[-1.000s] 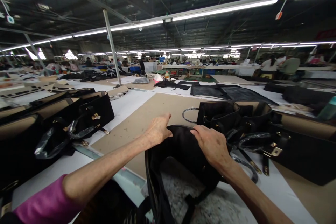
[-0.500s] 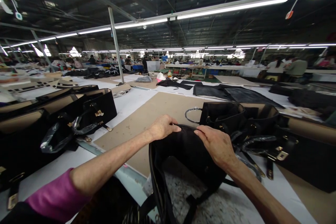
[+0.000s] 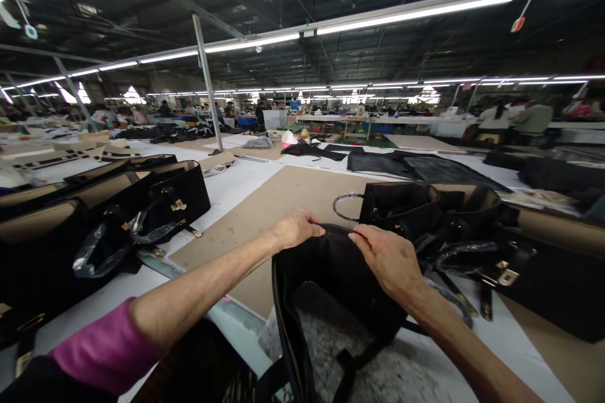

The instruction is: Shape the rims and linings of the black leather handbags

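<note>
A black handbag piece stands on the table in front of me, its upper edge pinched by both hands. My left hand is closed on that edge, thumb and fingertips together. A short stretch of edge separates it from my right hand, which grips the same edge between thumb and fingers. Black straps hang at the near side of the piece, over a mottled grey surface. The fingers' far sides are hidden behind the edge.
Black handbags with tan linings, metal clasps and plastic-wrapped handles stand at the right. More such handbags stand at the left. Brown board covers part of the white table. Flat black pieces lie farther back; people sit in the distance.
Both hands keep their pinch on the edge and have barely moved. The near left side of the bag piece has shifted slightly to the right.
</note>
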`<state>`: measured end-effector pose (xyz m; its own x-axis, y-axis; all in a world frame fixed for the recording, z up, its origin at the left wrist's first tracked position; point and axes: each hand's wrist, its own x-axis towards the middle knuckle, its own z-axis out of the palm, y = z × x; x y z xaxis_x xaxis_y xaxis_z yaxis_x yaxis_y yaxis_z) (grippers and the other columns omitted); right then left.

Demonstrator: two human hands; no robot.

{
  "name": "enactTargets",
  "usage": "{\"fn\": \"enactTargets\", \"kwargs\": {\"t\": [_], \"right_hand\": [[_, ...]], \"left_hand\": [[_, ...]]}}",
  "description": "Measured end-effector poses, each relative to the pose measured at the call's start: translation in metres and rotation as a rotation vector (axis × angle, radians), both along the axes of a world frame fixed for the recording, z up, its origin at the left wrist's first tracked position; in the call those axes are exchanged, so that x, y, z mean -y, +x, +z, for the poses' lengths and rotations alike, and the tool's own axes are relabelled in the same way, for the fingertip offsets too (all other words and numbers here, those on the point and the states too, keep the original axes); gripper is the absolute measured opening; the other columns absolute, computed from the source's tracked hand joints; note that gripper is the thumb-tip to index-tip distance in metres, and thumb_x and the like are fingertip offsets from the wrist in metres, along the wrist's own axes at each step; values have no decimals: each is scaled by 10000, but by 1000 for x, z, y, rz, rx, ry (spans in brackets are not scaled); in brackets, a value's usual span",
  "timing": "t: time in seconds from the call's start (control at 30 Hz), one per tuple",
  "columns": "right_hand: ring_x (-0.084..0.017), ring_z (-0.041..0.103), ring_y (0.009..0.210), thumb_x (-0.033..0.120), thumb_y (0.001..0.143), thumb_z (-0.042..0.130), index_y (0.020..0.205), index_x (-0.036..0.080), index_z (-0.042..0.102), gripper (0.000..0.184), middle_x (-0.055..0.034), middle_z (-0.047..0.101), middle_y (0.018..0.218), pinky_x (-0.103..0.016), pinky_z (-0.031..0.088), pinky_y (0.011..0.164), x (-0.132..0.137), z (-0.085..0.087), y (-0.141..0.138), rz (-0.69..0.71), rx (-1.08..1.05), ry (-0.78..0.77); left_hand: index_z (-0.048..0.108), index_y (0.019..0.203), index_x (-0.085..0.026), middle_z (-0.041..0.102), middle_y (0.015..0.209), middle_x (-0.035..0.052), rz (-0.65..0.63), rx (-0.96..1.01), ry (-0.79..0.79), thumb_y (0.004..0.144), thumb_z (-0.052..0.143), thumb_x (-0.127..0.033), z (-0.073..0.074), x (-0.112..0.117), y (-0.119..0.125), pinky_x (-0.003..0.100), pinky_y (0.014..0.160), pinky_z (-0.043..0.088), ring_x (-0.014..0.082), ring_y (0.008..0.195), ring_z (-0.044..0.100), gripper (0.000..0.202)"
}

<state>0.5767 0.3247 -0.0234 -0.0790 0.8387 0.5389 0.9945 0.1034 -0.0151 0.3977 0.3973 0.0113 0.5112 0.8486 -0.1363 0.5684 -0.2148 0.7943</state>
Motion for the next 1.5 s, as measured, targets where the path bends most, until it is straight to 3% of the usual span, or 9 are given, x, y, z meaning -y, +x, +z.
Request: {"fn": "enactTargets", "kwargs": {"t": [0.23, 0.43, 0.7, 0.93, 1.17, 1.37, 1.5], "right_hand": [[-137, 532, 623, 321, 863, 352, 881, 234, 597, 261, -9, 639, 773, -257, 270, 568, -11, 5, -21, 24, 89, 50], [-130, 490, 562, 314, 869, 341, 722, 212, 560, 283, -3, 609, 667, -271, 224, 549, -18, 2, -27, 60, 154, 65], [-123, 494, 535, 274, 859, 356, 672, 190, 511, 257, -11, 600, 629, -268, 204, 539, -22, 1, -26, 83, 186, 96], [-125, 488, 541, 302, 855, 361, 678, 198, 506, 251, 3, 586, 622, -263, 193, 530, -24, 1, -24, 84, 178, 69], [-129, 504, 622, 277, 871, 333, 714, 199, 522, 258, -5, 582, 659, -255, 241, 596, -26, 4, -26, 179, 209, 42], [-131, 527, 565, 358, 864, 340, 720, 200, 503, 269, -2, 604, 643, -265, 196, 517, -30, 5, -29, 99, 191, -18], [-155, 566, 608, 432, 828, 401, 845, 215, 491, 236, 3, 628, 720, -251, 216, 499, -29, 14, -32, 160, 177, -107]], "left_hand": [[640, 703, -114, 482, 491, -30, 32, -34, 26, 678, 522, -247, 4, 7, 2, 179, 394, 254, 61, 418, 379, 180], [645, 671, -115, 440, 470, -35, 19, -39, 97, 668, 524, -252, 0, 6, 2, 201, 382, 229, 63, 404, 332, 182], [659, 790, -130, 527, 561, -19, -17, -46, 134, 673, 495, -266, 0, 8, -3, 193, 428, 268, 79, 465, 409, 243], [626, 638, -112, 443, 492, -25, -39, -107, 254, 701, 455, -255, 0, 8, -3, 196, 412, 228, 73, 448, 363, 231], [580, 541, -103, 344, 453, -33, -19, -190, 425, 719, 462, -205, 0, 11, 4, 199, 452, 234, 67, 469, 309, 237], [572, 559, -117, 364, 455, -32, -1, -187, 359, 704, 451, -200, 0, 5, 2, 208, 433, 235, 75, 456, 332, 207], [588, 742, -137, 490, 583, -22, 26, -62, 266, 714, 472, -303, 0, 2, 1, 192, 464, 293, 89, 534, 419, 205]]}}
